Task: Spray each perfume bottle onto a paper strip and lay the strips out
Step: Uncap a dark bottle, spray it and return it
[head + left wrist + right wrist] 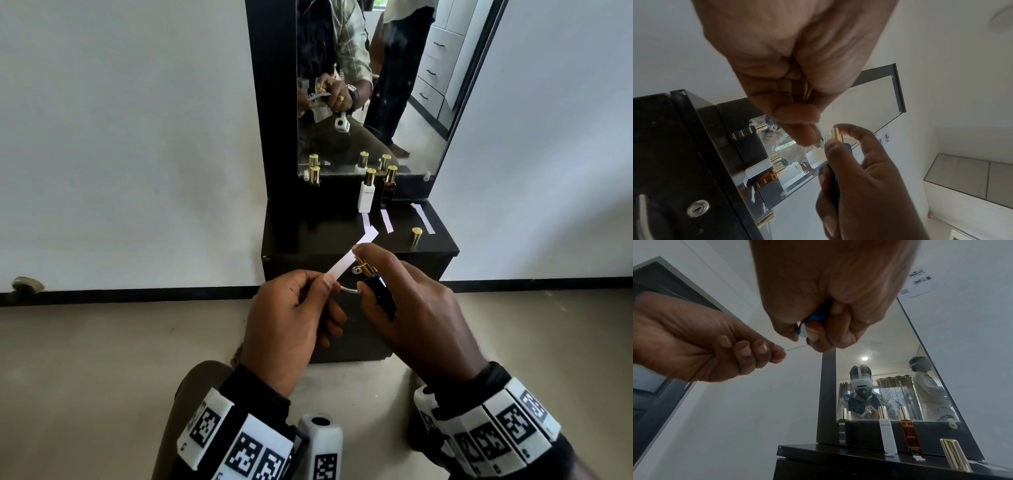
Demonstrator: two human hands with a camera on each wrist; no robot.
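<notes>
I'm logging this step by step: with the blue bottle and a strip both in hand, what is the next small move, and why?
Probably press the nozzle: the right hand holds the uncapped blue bottle with its forefinger on the gold sprayer, aimed at the paper strip pinched by the left hand.

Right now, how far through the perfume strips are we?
Three strips already lie on the black cabinet. In hand: the left hand pinches a fresh strip while the right hand holds the uncapped blue bottle beside it; its gold cap stands aside. Left: laying this strip and probably the black bottle.
</notes>
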